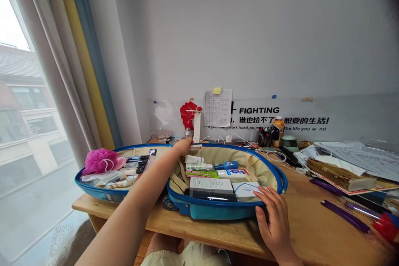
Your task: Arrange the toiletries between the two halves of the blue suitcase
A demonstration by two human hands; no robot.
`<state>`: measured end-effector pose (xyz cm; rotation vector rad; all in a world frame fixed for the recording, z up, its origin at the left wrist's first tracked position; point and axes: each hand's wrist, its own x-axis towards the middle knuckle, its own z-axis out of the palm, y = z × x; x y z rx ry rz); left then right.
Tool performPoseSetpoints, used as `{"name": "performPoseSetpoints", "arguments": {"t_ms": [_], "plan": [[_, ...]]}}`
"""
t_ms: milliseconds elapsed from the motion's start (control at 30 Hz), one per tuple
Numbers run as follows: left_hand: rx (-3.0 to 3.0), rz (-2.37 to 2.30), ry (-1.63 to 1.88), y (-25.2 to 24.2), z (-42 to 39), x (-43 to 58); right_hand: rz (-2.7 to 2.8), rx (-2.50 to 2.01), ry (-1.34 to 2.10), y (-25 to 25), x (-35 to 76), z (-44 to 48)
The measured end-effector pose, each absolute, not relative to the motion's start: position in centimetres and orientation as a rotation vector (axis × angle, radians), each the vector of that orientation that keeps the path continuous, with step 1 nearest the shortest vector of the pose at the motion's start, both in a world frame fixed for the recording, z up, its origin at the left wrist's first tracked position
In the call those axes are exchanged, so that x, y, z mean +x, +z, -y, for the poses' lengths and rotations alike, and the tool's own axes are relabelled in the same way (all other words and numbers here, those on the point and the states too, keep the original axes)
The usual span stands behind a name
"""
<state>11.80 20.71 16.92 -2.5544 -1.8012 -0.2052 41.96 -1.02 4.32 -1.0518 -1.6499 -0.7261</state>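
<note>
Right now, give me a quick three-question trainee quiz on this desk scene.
1. True or false: the right hand rests on the near rim of the blue suitcase.
2. Which item lies in the window-side half of the open case? A) a stapler B) a pink bath puff C) a laptop
3. Short answer: which hand stretches across the case toward its far rim?

Key: 1. True 2. B 3. The left hand
</note>
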Motion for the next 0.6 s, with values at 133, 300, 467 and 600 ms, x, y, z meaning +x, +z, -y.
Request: {"name": "performPoseSetpoints", "arguments": {"t_ms": [133, 300, 467, 600], "plan": [[-2.530, 1.868, -0.100, 15.8, -20.8, 12.7, 1.634, -1.073, -0.690, 4.0, 42.1, 1.0], [-2.536, 1.891, -0.028, 15.2, -20.5, 12.7, 1.644, -1.091, -0.693, 3.9, 42.2, 1.0], [-2.555, 1.833, -0.065, 15.4, -19.5, 12.7, 1.639, -1.065, -0.699, 3.9, 42.3, 0.8], [-2.466, 1.804, -0.261, 16.5, -18.4, 12.1, 1.646, -1.045, -0.705, 3.7, 42.4, 0.6]]}}
